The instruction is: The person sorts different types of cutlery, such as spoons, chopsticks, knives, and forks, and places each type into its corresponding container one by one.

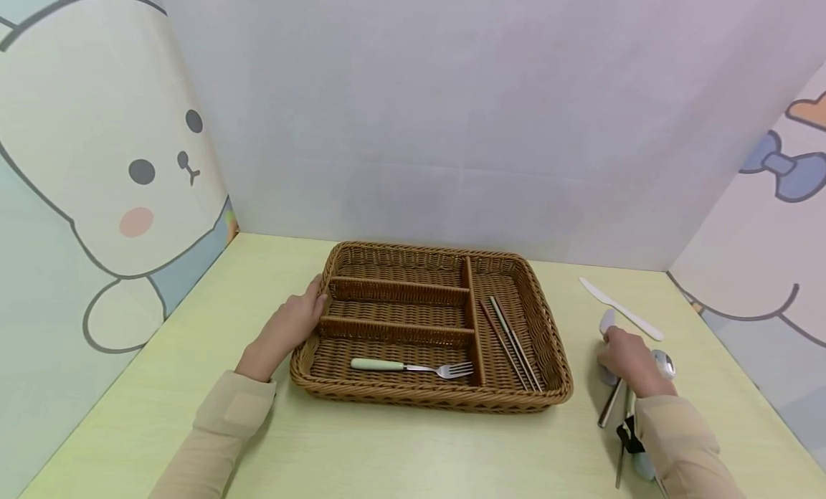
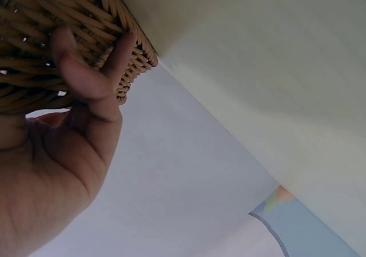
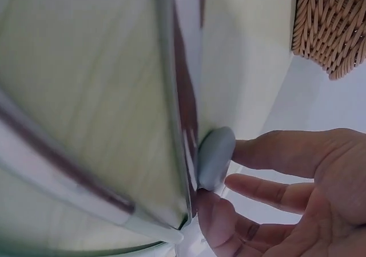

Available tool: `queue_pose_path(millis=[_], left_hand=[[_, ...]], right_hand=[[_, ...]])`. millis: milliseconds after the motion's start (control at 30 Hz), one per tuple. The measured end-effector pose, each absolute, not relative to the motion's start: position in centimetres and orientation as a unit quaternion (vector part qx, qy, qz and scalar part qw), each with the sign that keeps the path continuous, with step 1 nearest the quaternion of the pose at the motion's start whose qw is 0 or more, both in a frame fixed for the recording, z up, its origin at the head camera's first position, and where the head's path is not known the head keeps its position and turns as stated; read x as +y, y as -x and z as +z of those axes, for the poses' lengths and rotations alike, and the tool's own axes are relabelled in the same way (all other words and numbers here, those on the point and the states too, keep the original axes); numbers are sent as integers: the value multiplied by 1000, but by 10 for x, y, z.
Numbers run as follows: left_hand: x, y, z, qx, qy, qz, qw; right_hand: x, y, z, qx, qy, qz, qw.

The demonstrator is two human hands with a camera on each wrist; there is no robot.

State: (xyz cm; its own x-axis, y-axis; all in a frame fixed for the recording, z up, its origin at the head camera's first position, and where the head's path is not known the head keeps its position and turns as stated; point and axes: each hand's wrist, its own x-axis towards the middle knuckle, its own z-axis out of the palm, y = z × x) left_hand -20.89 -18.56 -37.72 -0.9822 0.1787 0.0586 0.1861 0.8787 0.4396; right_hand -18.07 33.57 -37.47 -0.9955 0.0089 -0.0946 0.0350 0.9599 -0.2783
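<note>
In the head view, my left hand grips the left wall of a brown woven cutlery basket; the left wrist view shows curled fingers against the wicker. A green-handled fork lies in the front compartment. Chopsticks lie in the right-hand one. Right of the basket, my right hand is down at loose cutlery. It pinches a pale grey utensil, seemingly a spoon, whose rounded end shows by the thumb in the right wrist view. The hand hides the rest.
A white knife lies beyond my right hand. A shiny metal spoon, a metal handle and a black item lie around and under the right wrist. A pale wall stands close behind the basket.
</note>
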Motion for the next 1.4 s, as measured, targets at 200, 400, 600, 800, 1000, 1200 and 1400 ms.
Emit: queue_pose_path(millis=[200, 400, 600, 800, 1000, 1200, 1400], left_hand=[[-186, 209, -378, -968, 97, -230, 8], [-186, 210, -379, -968, 97, -230, 6], [-186, 211, -380, -969, 97, -227, 8], [-185, 211, -380, -969, 99, -228, 6], [-186, 210, -378, -968, 98, -229, 6], [-186, 209, -377, -968, 98, -232, 6], [-186, 209, -377, -968, 97, -232, 6]], right_hand=[[336, 181, -374, 986, -19, -153, 61], [336, 181, -375, 985, -25, -164, 56], [336, 180, -374, 985, -18, -169, 37], [337, 178, -371, 983, -13, -181, -4], [332, 178, -365, 979, -10, -199, -41], [322, 178, -356, 978, 2, -199, -61], [305, 175, -342, 977, 11, -203, -70]])
